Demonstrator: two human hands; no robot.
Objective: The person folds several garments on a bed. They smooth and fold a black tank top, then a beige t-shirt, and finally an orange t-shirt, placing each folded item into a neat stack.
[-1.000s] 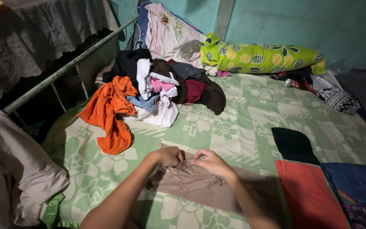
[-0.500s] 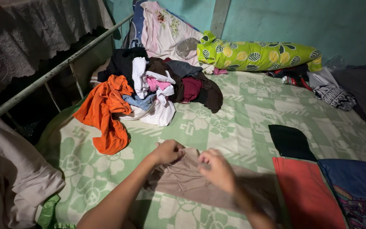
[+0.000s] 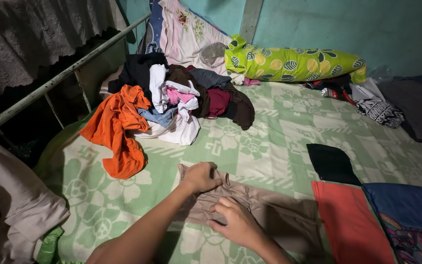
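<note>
Beige garment [image 3: 250, 208] lies flat on the green patterned blanket [image 3: 269, 142] at the near edge of the bed, straight under the person's arms. Head view (the only one): left hand [image 3: 201, 177] sits on the garment's upper left corner, fingers curled and pinching a bunched fold of the cloth; right hand [image 3: 235, 222] rests lower down, fingers pressed together and flat on the fabric, holding it down. The garment looks partly smoothed, still creased near the left hand, not yet a neat folded shape. Done so far, by the look of it: 3 flat pieces on the right, a black folded piece [image 3: 332, 164], an orange-red folded piece [image 3: 350, 222] and a blue printed piece [image 3: 409, 220], the last 2 touching. Left to do: a heap of mixed clothes [image 3: 172, 100] with an orange shirt [image 3: 118, 129] spilling off it, well apart from the hands. A green leaf-print bolster [image 3: 291, 63] lies along the wall behind.
</note>
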